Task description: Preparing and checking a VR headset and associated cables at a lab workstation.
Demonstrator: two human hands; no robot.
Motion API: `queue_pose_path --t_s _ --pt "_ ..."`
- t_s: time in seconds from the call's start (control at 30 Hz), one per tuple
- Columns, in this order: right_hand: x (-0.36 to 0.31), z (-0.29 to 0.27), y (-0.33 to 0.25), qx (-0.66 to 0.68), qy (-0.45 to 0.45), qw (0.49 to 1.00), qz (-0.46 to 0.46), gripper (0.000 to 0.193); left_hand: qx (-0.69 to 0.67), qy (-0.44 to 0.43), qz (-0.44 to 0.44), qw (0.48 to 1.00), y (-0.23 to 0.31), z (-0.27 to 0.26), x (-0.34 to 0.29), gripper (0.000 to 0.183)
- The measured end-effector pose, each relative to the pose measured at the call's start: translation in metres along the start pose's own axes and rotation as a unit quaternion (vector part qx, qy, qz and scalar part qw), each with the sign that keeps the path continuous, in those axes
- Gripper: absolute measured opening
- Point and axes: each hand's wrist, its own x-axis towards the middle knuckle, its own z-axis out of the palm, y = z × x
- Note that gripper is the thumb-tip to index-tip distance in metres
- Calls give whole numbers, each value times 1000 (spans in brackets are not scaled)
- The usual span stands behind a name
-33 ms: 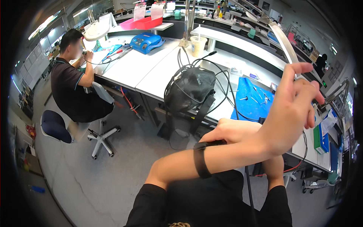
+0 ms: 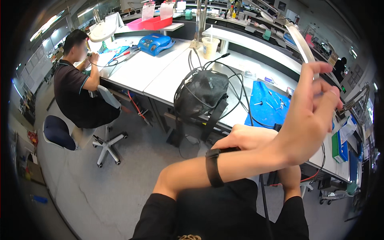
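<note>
My left hand (image 2: pixel 310 110) is raised at the right with its fingers loosely bent and apart, holding nothing. A black strap (image 2: pixel 215 170) circles my left forearm, which crosses in front of my body. My right hand (image 2: pixel 250 138) reaches behind that forearm and grips a dark part of the strap near its upper edge. The right thumb shows there, while its other fingers are mostly hidden. A black cable (image 2: pixel 263 196) hangs below the forearm. Beyond my hands, a blue mat (image 2: pixel 260 114) holds several small metal tools.
A black mesh bag (image 2: pixel 202 94) wound with cables sits at the bench edge. Behind it stands a drink cup (image 2: pixel 210 48) with a straw. To the left are a seated person (image 2: pixel 76 84), a blue machine (image 2: pixel 154 44) and an office chair (image 2: pixel 58 134). A green-blue box (image 2: pixel 339 148) lies right.
The fingers of my left hand have shifted slightly and bunched a little closer together. My right hand stays at the strap, whose upper edge shows a little more.
</note>
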Motion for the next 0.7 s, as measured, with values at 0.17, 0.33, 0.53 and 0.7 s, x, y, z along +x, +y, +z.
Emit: queue_pose_path --t_s 0.17,0.33,0.53,0.7 --pt "2 -2 3 -8 -10 1000 16 44 420 -93 531 730 -8 -23 11 25" --pt "-12 2 -3 -59 51 997 15 45 462 -226 490 704 -26 -9 -29 22" --pt "-31 21 -5 -324 144 925 -136 52 438 -460 376 675 -15 -9 -108 25" --pt "-27 30 10 -239 74 963 -99 48 403 -429 373 717 -10 13 -112 26"
